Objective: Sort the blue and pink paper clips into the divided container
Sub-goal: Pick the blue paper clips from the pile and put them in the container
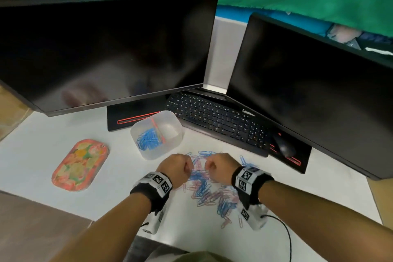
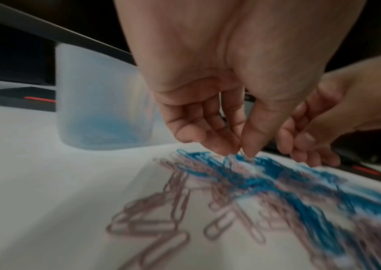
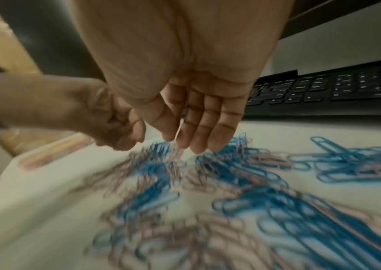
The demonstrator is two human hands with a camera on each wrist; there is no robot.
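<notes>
A mixed pile of blue and pink paper clips [image 1: 206, 189] lies on the white desk in front of me. Behind it to the left stands the translucent divided container [image 1: 176, 121], with blue clips [image 1: 146, 138] in its left compartment and a pink divider. My left hand [image 1: 180, 168] and right hand [image 1: 214, 168] hover side by side over the pile's far edge, fingers pointing down. In the left wrist view the left hand [image 2: 241, 152] pinches a pale clip [image 2: 232, 159] between thumb and finger. The right hand [image 3: 176, 141] pinches at pink clips, blurred.
A black keyboard [image 1: 217, 119] and mouse [image 1: 284, 147] lie behind the pile on the right. Two dark monitors [image 1: 102, 49] [image 1: 308, 91] overhang the back of the desk. A floral oval tray [image 1: 79, 165] sits at the left. A cable [image 1: 285, 232] runs from my right wrist.
</notes>
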